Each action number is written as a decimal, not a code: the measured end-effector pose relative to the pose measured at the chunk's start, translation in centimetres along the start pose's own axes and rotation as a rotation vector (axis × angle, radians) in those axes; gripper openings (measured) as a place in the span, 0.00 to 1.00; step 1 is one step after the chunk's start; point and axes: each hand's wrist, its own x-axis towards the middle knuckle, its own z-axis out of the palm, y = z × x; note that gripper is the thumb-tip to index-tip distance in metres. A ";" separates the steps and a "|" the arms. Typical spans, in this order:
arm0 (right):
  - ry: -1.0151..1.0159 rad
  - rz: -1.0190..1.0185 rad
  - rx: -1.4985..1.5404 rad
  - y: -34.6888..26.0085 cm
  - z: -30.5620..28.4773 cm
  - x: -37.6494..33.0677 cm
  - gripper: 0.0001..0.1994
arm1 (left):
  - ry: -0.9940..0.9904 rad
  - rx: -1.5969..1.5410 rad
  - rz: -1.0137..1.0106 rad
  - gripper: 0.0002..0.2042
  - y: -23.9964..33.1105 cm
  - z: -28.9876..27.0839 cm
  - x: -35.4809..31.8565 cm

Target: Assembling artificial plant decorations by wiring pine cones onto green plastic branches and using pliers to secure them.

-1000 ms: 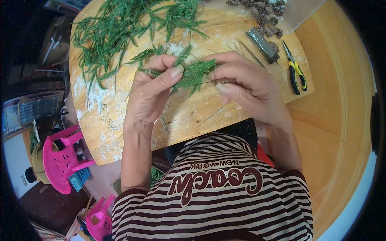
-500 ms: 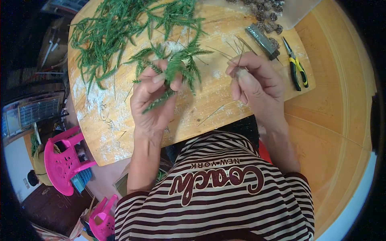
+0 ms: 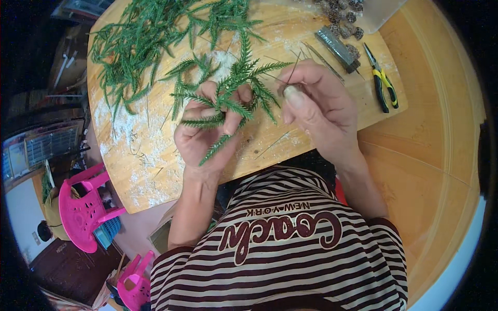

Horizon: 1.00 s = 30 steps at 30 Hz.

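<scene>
My left hand (image 3: 199,137) is closed around a green artificial pine sprig (image 3: 233,90), whose needled tips fan out above and below the fingers. To its right, my right hand (image 3: 324,111) pinches thin dark wires (image 3: 294,68) between thumb and forefinger. Their free ends stick up past the fingertips; whatever else lies inside that grip is hidden. The sprig's right-hand tips reach close to the right fingertips. Both hands are held above a wooden board (image 3: 171,181) dusted with white flecks.
A heap of green pine sprigs (image 3: 140,46) covers the board's far left. At the far right lie small pine cones (image 3: 334,18), a grey block-like bundle (image 3: 337,49) and yellow-and-black long-nose pliers (image 3: 381,83). Pink plastic chairs (image 3: 78,217) stand on the floor at left.
Both hands have come closer together. My left hand has moved right and turned the sprig, so its tips spread wider. My right hand has shifted left, still pinching the wires.
</scene>
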 end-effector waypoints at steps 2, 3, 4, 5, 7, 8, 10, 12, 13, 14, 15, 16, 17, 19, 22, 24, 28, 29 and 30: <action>0.067 0.010 0.076 0.1 -0.1 0.1 0.08 | -0.028 -0.020 0.002 0.06 0.0 0.0 0.1; 0.068 0.011 0.075 0.1 -0.2 0.1 0.08 | -0.032 -0.023 -0.003 0.06 -0.1 -0.1 0.1; 0.042 0.073 0.145 0.1 -0.3 0.1 0.08 | -0.036 -0.027 -0.009 0.06 -0.2 -0.2 0.1; 0.016 0.135 0.215 0.0 -0.3 0.1 0.08 | -0.041 -0.031 -0.015 0.06 -0.2 -0.3 0.1; -0.007 0.198 0.283 0.0 -0.5 0.2 0.07 | -0.033 0.005 -0.056 0.07 -0.2 -0.6 0.0; -0.019 0.228 0.276 -0.1 -0.5 0.2 0.07 | -0.024 0.044 -0.094 0.08 -0.2 -0.6 0.0; -0.043 0.286 0.263 -0.2 -0.7 0.4 0.07 | -0.017 0.083 -0.135 0.09 -0.2 -0.3 0.0; -0.023 0.281 0.270 0.0 -0.7 0.3 0.08 | 0.042 0.175 -0.130 0.11 0.0 0.8 -0.2; -0.004 0.276 0.278 0.2 -0.8 0.3 0.08 | 0.071 0.222 -0.129 0.12 0.0 1.0 -0.3; 0.015 0.271 0.286 0.3 -0.7 0.2 0.08 | 0.070 0.223 -0.132 0.12 0.0 0.9 -0.4; 0.018 0.271 0.286 0.3 -0.7 0.2 0.08 | 0.054 0.248 -0.101 0.12 0.0 0.7 -0.5; 0.035 0.269 0.284 0.3 -0.6 0.2 0.08 | 0.037 0.273 -0.070 0.12 -0.1 0.5 -0.6; 0.051 0.268 0.281 0.3 -0.5 0.3 0.08 | 0.020 0.297 -0.038 0.12 -0.1 0.3 -0.6; 0.070 0.265 0.277 0.3 -0.5 0.3 0.08 | 0.023 0.285 -0.052 0.11 0.1 0.8 -0.7; 0.056 0.243 0.203 0.3 -0.4 0.2 0.08 | 0.036 0.261 -0.076 0.10 0.3 1.0 -0.8; 0.053 0.216 0.162 0.4 -0.3 0.2 0.08 | 0.039 0.331 -0.055 0.09 0.3 0.3 -0.5; 0.045 0.147 0.067 0.4 -0.1 0.1 0.08 | 0.142 0.483 -0.054 0.08 0.0 1.3 -0.5; 0.049 0.132 0.053 0.4 -0.1 0.1 0.08 | 0.191 0.541 -0.058 0.07 -0.1 1.6 -0.5; 0.052 0.118 0.039 0.4 -0.1 0.0 0.08 | 0.192 0.541 -0.060 0.07 0.0 1.9 -0.6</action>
